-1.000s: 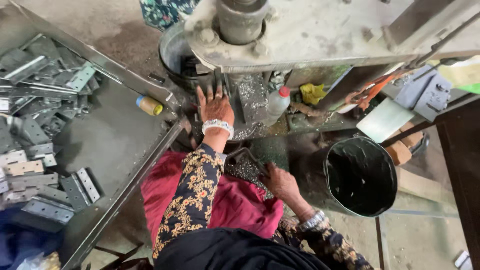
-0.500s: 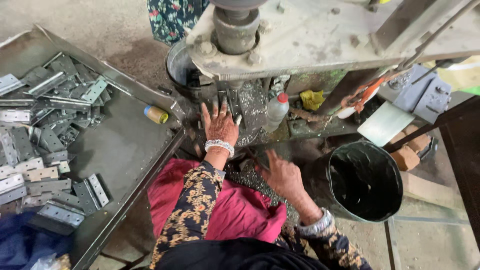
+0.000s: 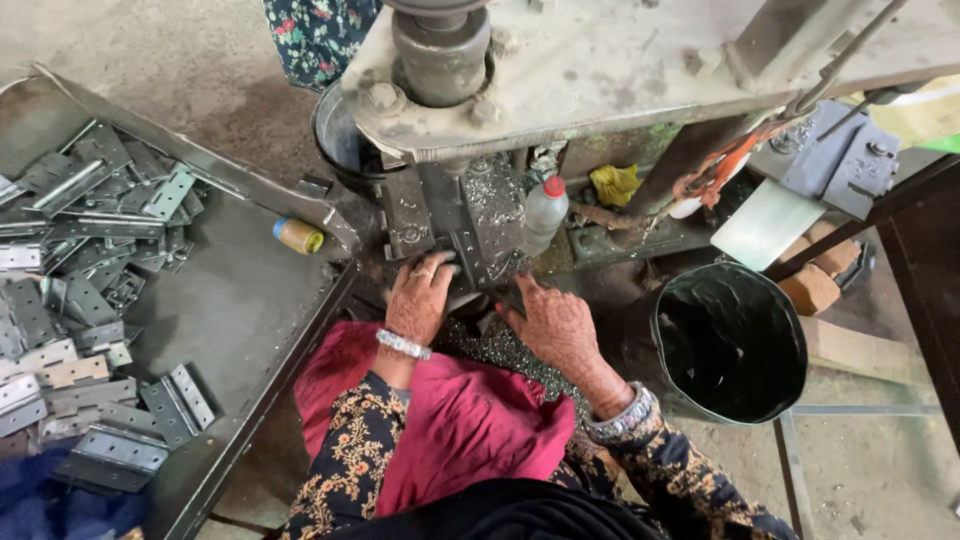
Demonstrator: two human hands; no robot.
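Nearest: a red cloth over the lap. Left hand and right hand lie flat, fingers released, on metal shavings at the press bed — whether a workpiece lies beneath cannot be told. Left: tray of steel hinges. Beyond — the press head.

Bare concrete floor is showing upper left; daylight is falling on a wooden beam lying lower right.

Metal tray with hinges
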